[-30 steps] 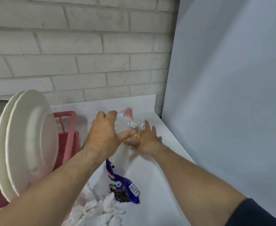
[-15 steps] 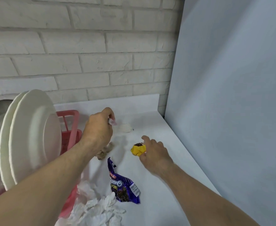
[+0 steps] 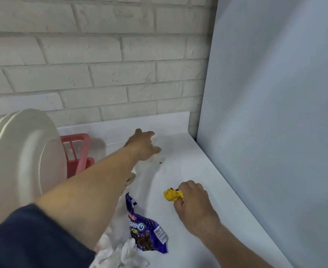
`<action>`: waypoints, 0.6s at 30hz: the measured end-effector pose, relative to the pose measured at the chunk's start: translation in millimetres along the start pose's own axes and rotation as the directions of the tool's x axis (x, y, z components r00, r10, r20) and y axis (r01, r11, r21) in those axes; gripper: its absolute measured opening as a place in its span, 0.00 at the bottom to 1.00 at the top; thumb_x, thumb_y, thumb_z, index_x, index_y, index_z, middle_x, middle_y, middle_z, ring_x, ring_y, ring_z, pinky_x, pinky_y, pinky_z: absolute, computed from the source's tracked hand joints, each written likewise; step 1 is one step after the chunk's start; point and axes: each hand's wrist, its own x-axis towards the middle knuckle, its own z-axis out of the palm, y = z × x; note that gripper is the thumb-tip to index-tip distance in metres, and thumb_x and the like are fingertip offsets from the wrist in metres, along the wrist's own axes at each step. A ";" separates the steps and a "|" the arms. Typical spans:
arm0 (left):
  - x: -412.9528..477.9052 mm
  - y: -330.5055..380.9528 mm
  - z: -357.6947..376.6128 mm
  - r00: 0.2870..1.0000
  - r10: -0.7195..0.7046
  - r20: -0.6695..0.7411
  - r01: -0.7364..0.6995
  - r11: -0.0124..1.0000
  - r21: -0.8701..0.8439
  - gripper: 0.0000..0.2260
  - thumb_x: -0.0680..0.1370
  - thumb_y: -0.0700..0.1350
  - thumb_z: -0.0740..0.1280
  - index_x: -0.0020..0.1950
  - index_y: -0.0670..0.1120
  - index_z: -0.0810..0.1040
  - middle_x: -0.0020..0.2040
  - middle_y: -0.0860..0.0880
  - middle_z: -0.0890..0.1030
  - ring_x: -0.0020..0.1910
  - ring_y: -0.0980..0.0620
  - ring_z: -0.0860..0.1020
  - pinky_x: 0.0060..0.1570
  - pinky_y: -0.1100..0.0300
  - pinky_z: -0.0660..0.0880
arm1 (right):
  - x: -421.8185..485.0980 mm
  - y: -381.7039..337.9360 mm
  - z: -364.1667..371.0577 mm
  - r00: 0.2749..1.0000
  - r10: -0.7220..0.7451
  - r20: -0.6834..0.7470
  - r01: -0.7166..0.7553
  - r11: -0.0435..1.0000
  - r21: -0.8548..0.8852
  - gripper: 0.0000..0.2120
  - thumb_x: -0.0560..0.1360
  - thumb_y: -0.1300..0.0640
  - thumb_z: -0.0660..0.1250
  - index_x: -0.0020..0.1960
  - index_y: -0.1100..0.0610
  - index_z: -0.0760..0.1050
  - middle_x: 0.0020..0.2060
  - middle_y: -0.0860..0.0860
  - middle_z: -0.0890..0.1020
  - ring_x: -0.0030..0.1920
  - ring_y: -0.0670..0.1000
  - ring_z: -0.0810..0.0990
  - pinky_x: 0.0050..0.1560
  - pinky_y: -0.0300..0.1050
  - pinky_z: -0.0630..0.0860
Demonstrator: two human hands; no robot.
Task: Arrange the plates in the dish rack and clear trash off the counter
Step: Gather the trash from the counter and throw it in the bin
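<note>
Head view: right hand (image 3: pixel 193 202) is clutching a crumpled yellow wrapper (image 3: pixel 173 194) on the white counter (image 3: pixel 207 171); left hand (image 3: pixel 142 145) is reaching rearward, fingers loosely spread. Purple snack packet (image 3: pixel 147 235) is lying nearby, lettering showing only "am-O"; the frame's bottom edge is cutting off white tissue (image 3: pixel 120 256). White plates (image 3: pixel 23 161) are standing upright in the red dish rack (image 3: pixel 80 151).

The white worktop (image 3: pixel 207 171) is closed off on the right by a tall flat grey panel (image 3: pixel 275 113) and at the back by a white brick wall (image 3: pixel 101 74). The left side is blocked by upright round white plates (image 3: pixel 23 161) in a pink plastic dish rack (image 3: pixel 81 149). The near middle is taken up by a purple foil snack wrapper (image 3: pixel 145 231) and crumpled white tissue (image 3: pixel 120 254). Bare surface is left along the panel, narrowed by the right hand (image 3: pixel 194 202) gripping a crumpled yellow wrapper (image 3: pixel 172 195). The way to the rack is crossed by the outstretched left hand (image 3: pixel 141 146) and forearm.
</note>
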 end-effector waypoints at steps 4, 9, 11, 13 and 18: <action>21.7 -1.8 39.1 0.987 -0.060 0.148 0.038 0.988 0.151 0.34 0.75 0.63 0.64 0.76 0.50 0.59 0.71 0.44 0.60 0.65 0.41 0.69 0.61 0.50 0.72 | 1.9 3.7 3.4 0.997 -0.073 0.010 0.073 0.997 0.001 0.19 0.80 0.58 0.54 0.68 0.45 0.66 0.57 0.45 0.72 0.56 0.49 0.67 0.60 0.42 0.65; 19.4 -2.0 63.7 0.998 -0.039 0.052 0.034 0.994 0.104 0.22 0.79 0.57 0.59 0.65 0.43 0.70 0.62 0.43 0.69 0.59 0.40 0.72 0.52 0.50 0.73 | 4.1 1.9 5.7 0.997 -0.065 0.040 0.068 0.993 -0.091 0.20 0.79 0.49 0.46 0.66 0.43 0.69 0.55 0.46 0.73 0.55 0.50 0.67 0.60 0.46 0.66; 14.6 -1.6 64.7 1.000 -0.024 0.014 0.023 0.999 0.038 0.18 0.80 0.55 0.57 0.61 0.43 0.72 0.58 0.43 0.73 0.57 0.41 0.73 0.50 0.53 0.73 | 0.5 -2.7 4.6 0.996 -0.070 0.048 0.076 0.987 -0.141 0.30 0.73 0.36 0.40 0.65 0.43 0.70 0.53 0.46 0.73 0.55 0.50 0.68 0.61 0.49 0.67; 8.6 2.2 57.9 0.997 -0.012 -0.074 0.009 0.999 -0.031 0.16 0.81 0.54 0.56 0.53 0.42 0.73 0.53 0.42 0.75 0.54 0.41 0.75 0.45 0.56 0.70 | -0.5 -4.9 2.1 0.995 -0.044 0.090 0.059 0.984 -0.169 0.34 0.70 0.27 0.43 0.65 0.43 0.69 0.55 0.46 0.72 0.57 0.50 0.67 0.62 0.50 0.65; -26.1 20.3 12.1 0.941 0.069 -0.332 -0.146 0.966 -0.212 0.12 0.81 0.45 0.55 0.57 0.45 0.76 0.50 0.42 0.76 0.50 0.42 0.76 0.43 0.60 0.66 | -0.2 -6.3 0.6 0.999 -0.030 0.039 0.037 0.980 -0.198 0.19 0.77 0.37 0.54 0.62 0.46 0.71 0.52 0.48 0.76 0.53 0.52 0.71 0.55 0.49 0.68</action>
